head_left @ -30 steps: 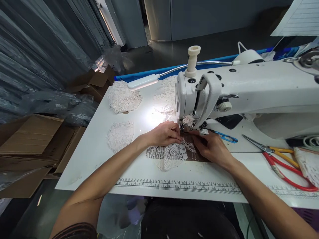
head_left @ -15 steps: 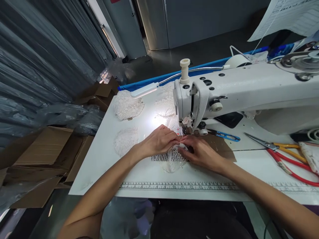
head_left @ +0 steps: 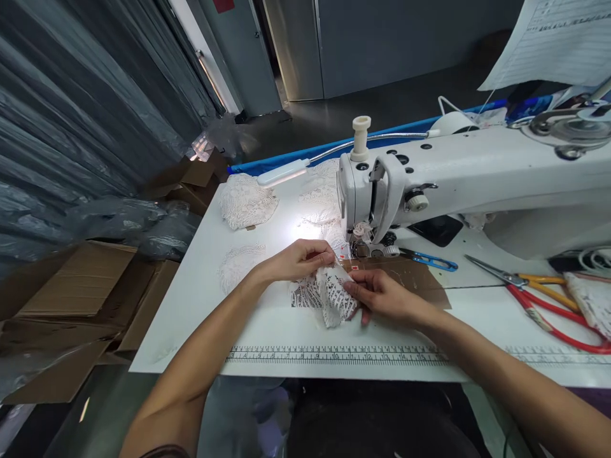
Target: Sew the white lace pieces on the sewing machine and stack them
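A white lace piece (head_left: 329, 294) lies bunched on a brown card (head_left: 410, 275) in front of the sewing machine's needle (head_left: 361, 245). My left hand (head_left: 298, 259) pinches the lace's upper left edge with closed fingers. My right hand (head_left: 382, 294) grips its right edge, fingers curled over lace and card. Both hands sit just in front of the white sewing machine (head_left: 458, 181), whose lamp (head_left: 281, 173) lights the spot.
More lace pieces (head_left: 247, 200) lie at the back left of the white table (head_left: 200, 299). Blue snips (head_left: 429, 259) and red-and-yellow-handled scissors (head_left: 539, 296) lie to the right. A printed ruler (head_left: 334, 356) runs along the table's front edge. Cardboard boxes (head_left: 71, 292) stand on the left.
The lace has been drawn back from the needle and lifted into a bunch between both hands. My right hand has shifted left and nearer to me.
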The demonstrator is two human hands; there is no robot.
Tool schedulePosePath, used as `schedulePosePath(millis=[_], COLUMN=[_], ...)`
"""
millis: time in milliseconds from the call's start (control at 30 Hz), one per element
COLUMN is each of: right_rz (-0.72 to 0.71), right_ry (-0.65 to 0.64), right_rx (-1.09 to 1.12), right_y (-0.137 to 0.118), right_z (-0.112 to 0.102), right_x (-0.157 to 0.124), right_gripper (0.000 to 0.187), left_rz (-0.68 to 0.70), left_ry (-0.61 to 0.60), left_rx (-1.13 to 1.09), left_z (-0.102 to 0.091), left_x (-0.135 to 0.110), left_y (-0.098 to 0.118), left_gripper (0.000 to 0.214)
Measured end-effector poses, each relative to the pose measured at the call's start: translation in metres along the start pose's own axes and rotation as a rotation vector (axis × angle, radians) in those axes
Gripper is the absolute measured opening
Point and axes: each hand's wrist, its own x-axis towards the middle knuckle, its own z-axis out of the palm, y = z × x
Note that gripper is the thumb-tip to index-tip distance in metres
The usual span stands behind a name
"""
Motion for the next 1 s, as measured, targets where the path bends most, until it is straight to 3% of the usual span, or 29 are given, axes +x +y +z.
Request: schedulePosePath(millis=[100,167,267,300,367,467,567,667,733,800,867,900,1000], right_rz=[0.157,0.184,-0.024,-0.136,-0.371,-0.568,-0.550,-0.548,-0.566,-0.580,-0.558,-0.532,-0.471], right_ry=[0.079,0.217,0.508,0.550,0.481,0.331,0.347,0.345,0.331,0.346,0.418,0.474,0.616], right_rx=[-0.105,-0.404,-0.975,-1.100,-1.223,-1.220,-1.167,-1.131,-1.064,-0.927,-0.742,-0.658,-0.527], right_y=[-0.002,-0.004,-0.003,-0.002,0.004,0.016,0.026,0.028,0.027,0.027,0.028,0.029,0.032], right_z=[-0.003,-0.007,-0.013,-0.015,-0.018,-0.019,-0.018,-0.018,-0.020,-0.024,-0.028,-0.030,-0.033], right_x=[0.002,0.000,-0.006,-0.008,-0.009,-0.008,-0.006,-0.007,-0.008,-0.008,-0.008,-0.007,-0.007], right_gripper=[0.029,0.027,0.025,0.024,0.023,0.027,0.031,0.035,0.037,0.038,0.034,0.032,0.026], left_rz=[-0.068,-0.095,-0.112,-0.105,-0.095,-0.122,-0.116,0.135,0.406,0.603,0.663,0.656,0.584], left_ry=[-0.003,0.013,0.019,0.032,0.090,0.239,0.459,0.615,0.559,0.369,0.212,0.189,0.296], left_rx=[0.150,0.297,0.475,0.516,0.585,0.722,0.936,1.069,1.004,0.867,0.784,0.768,0.704], left_z=[-0.001,0.001,0.008,0.010,0.014,0.016,0.017,0.021,0.026,0.033,0.041,0.045,0.051], left_x=[0.020,0.033,0.044,0.045,0.046,0.046,0.045,0.034,0.020,0.005,-0.005,-0.008,-0.008], left_y=[0.002,0.002,-0.001,-0.003,-0.007,-0.015,-0.024,-0.028,-0.028,-0.025,-0.025,-0.025,-0.030], left_gripper=[0.034,0.032,0.028,0.025,0.023,0.024,0.023,0.015,0.016,0.024,0.028,0.023,0.014])
